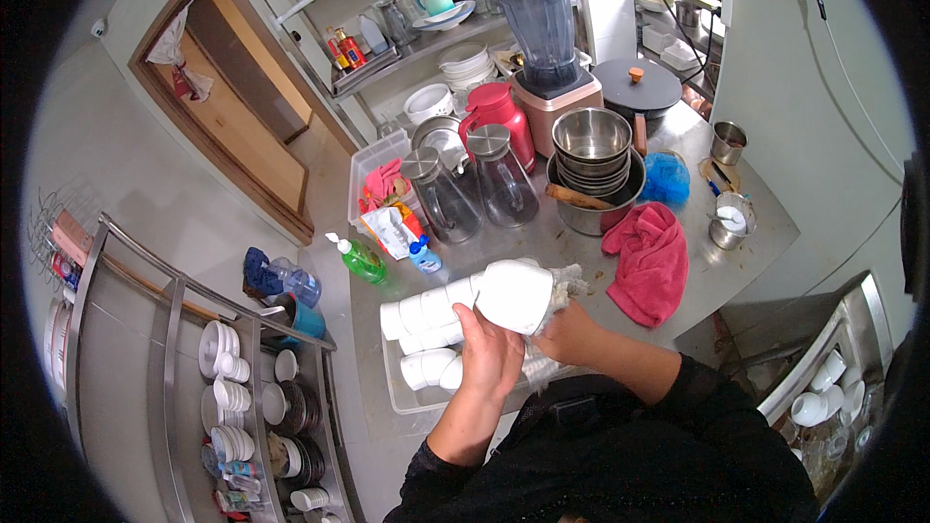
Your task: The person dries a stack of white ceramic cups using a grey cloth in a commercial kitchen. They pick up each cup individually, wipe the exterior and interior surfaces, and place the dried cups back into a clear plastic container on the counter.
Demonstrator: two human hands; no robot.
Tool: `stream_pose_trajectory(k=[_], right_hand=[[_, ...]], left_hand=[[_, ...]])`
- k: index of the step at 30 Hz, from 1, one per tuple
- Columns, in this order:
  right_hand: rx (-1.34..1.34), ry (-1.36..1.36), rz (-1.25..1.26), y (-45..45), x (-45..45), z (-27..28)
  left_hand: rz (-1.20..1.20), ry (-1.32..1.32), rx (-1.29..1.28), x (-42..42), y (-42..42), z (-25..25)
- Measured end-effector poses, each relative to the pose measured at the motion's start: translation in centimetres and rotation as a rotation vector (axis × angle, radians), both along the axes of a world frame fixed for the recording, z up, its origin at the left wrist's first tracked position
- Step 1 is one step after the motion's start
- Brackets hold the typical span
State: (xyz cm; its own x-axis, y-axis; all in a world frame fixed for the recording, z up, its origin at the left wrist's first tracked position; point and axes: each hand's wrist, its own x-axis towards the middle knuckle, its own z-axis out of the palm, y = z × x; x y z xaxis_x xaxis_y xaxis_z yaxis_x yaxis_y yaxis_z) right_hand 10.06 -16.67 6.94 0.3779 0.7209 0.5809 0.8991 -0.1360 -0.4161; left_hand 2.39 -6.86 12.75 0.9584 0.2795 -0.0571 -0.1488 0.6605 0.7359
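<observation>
A white ceramic cup or small bowl (pixel 514 296) is held between my two hands over a plastic tray. My left hand (pixel 488 356) supports it from the near left side, thumb up and palm against it. My right hand (pixel 570 334) grips a whitish, frayed cloth (pixel 568 287) pressed to the cup's right side; its fingers are partly hidden by the cloth. Below, the pale tray (pixel 424 407) holds rows of nested white cups (pixel 429 307) lying on their sides. More of the cloth hangs down to the right of my left hand.
A red cloth (pixel 649 261) lies at the right of the steel table (pixel 763 225). Behind stand glass pitchers (pixel 508 185), stacked pots (pixel 592 138), a blender (pixel 541 22) and a green soap bottle (pixel 363 261). A sink (pixel 781 396) with dishes is at lower right, a dish rack (pixel 174 305) at left.
</observation>
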Motion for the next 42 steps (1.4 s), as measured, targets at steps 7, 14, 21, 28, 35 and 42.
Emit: stream_pose_trajectory(k=[7, 14, 21, 28, 35, 42], right_hand=[[0.115, 0.163, 0.003, -0.8, -0.3, 1.8], [0.559, 1.903, 0.559, -1.7, -2.2, 5.7], [0.446, 1.536, 0.424, -1.3, -2.6, 5.3], [-0.094, 0.173, -0.006, -0.6, -1.1, 0.9], [-0.13, 0.049, -0.159, -1.0, -1.7, 2.7], [0.176, 0.442, -0.034, -3.3, -1.5, 4.3]], left_hand=[[-0.053, 0.0, 0.156, -0.4, 0.4, 0.3], [-0.056, -0.263, 0.212, 0.0, 1.1, 0.5], [-0.005, -0.189, 0.236, 0.1, 0.8, -1.0], [0.002, -0.05, 0.046, 0.1, 1.0, -2.9], [0.034, 0.091, -0.184, 0.6, 1.3, -1.7], [0.088, 0.12, -0.227, 0.6, 3.1, -2.5]])
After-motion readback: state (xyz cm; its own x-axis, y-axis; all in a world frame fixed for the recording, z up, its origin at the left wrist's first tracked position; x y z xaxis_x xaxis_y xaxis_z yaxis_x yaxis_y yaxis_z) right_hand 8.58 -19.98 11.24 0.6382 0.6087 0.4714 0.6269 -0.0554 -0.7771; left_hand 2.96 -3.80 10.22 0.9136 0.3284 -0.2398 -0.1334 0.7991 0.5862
